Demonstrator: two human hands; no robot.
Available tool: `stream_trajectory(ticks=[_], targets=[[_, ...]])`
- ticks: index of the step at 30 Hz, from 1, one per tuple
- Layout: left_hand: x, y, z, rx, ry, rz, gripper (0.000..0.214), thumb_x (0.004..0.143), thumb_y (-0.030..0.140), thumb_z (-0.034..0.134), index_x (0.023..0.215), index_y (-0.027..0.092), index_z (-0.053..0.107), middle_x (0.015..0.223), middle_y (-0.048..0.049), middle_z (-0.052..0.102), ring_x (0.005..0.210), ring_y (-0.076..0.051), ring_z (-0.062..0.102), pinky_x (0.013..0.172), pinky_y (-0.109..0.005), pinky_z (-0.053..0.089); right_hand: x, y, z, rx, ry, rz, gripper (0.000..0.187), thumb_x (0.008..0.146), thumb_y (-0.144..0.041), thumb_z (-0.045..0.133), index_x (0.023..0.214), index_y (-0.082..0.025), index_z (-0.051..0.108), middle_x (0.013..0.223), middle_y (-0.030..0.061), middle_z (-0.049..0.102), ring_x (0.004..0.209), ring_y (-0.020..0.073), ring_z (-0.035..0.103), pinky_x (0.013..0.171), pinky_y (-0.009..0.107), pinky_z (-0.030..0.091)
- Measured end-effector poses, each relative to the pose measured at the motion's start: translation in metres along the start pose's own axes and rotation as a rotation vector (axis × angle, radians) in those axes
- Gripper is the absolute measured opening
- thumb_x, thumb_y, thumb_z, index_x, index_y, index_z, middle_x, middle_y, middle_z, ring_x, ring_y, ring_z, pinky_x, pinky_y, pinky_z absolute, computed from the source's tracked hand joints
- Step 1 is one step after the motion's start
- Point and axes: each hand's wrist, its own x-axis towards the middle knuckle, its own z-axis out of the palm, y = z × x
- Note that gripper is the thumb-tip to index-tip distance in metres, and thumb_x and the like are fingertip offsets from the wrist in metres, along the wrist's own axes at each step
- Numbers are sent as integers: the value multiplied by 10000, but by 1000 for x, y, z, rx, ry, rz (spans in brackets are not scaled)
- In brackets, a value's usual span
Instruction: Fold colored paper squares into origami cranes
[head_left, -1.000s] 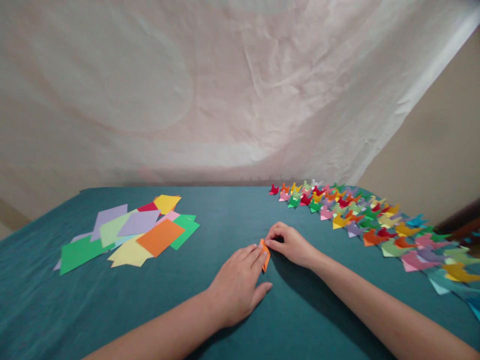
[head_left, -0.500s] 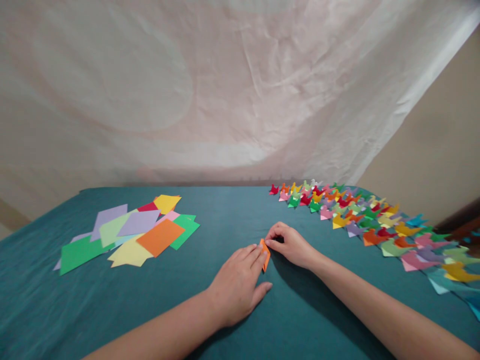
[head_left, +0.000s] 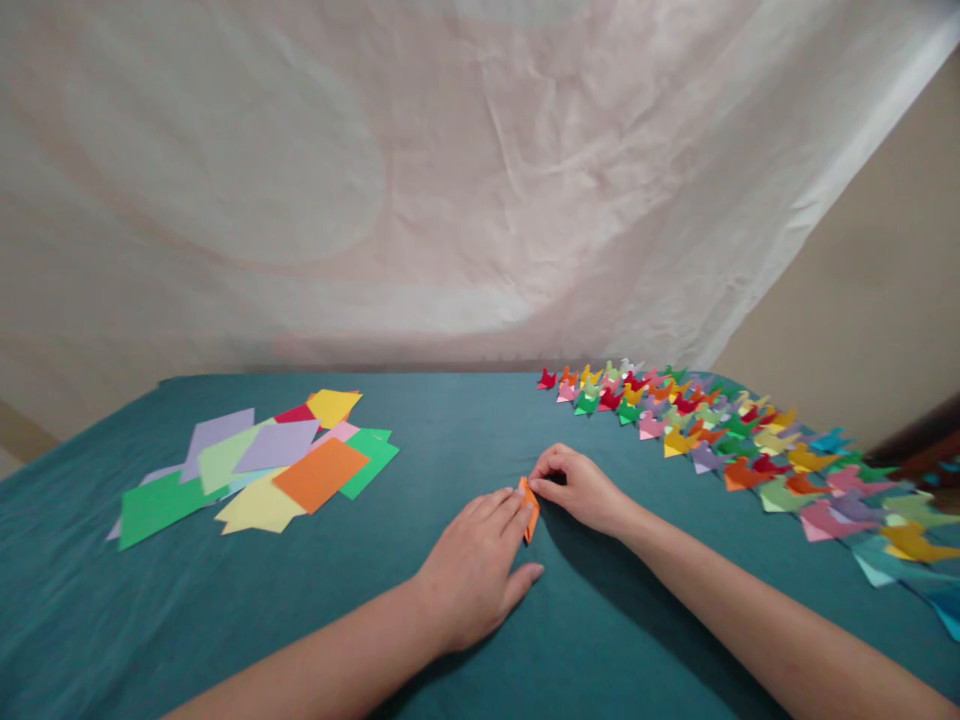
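Note:
A small folded piece of orange paper [head_left: 532, 522], narrow and pointed, lies on the teal cloth in front of me. My left hand [head_left: 484, 560] rests flat with its fingertips pressing on the paper's left side, the thumb spread away toward me. At the far tip of the paper, my right hand [head_left: 574, 485] has its thumb and index finger pinched together on the edge, the other fingers curled. My left fingers hide part of the paper.
To the left lies a loose spread of coloured paper sheets, an orange sheet [head_left: 321, 476] and a green sheet [head_left: 161, 510] among them. Rows of small folded paper birds, such as a pink bird [head_left: 832, 518], stand along the right side. A pale sheet [head_left: 450, 180] hangs behind the table.

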Motion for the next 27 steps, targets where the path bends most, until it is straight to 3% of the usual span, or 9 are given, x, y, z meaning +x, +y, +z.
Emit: stream_trajectory(ticks=[19,27], targets=[[0,1,-2,-23,12,-3,526,867,380,525,1314,130,404,1402,-154,406,1303,-282,364,1075,-457,318,-1,-1,1,5,10,15,91,774,-190,604,721,-171,675,816,39,594,774,163,548,730,288,428],[0,-1,1,-25,37,35,555,877,377,506,1360,156,344,1412,-141,395,1305,-276,361,1070,-457,314,0,0,1,-2,15,12,93,776,-194,605,709,-177,668,808,34,591,760,160,547,717,286,431]])
